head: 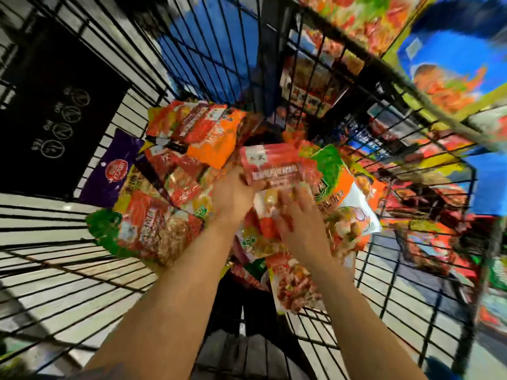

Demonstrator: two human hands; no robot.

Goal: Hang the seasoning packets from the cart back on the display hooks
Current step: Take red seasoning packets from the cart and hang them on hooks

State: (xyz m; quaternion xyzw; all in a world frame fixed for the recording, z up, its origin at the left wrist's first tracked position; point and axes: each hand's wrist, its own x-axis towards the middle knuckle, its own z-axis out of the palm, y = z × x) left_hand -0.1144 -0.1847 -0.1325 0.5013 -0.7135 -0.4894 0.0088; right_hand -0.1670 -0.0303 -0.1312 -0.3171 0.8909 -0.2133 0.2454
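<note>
Inside the black wire cart (406, 270), a purple packet (109, 171) lies at the far left of the heap of seasoning packets (175, 165). Near the middle, the left hand (233, 193) grips a pink-red packet (270, 167) by its lower edge, lifted above the heap. Just right, the right hand (299, 218) is motion-blurred, fingers spread loosely over the packets; its grip cannot be told.

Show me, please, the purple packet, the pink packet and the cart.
purple packet (113, 171): head view, red round logo.
pink packet (271, 167): head view, middle of its front.
cart (109, 256): head view, left wire wall.
</note>
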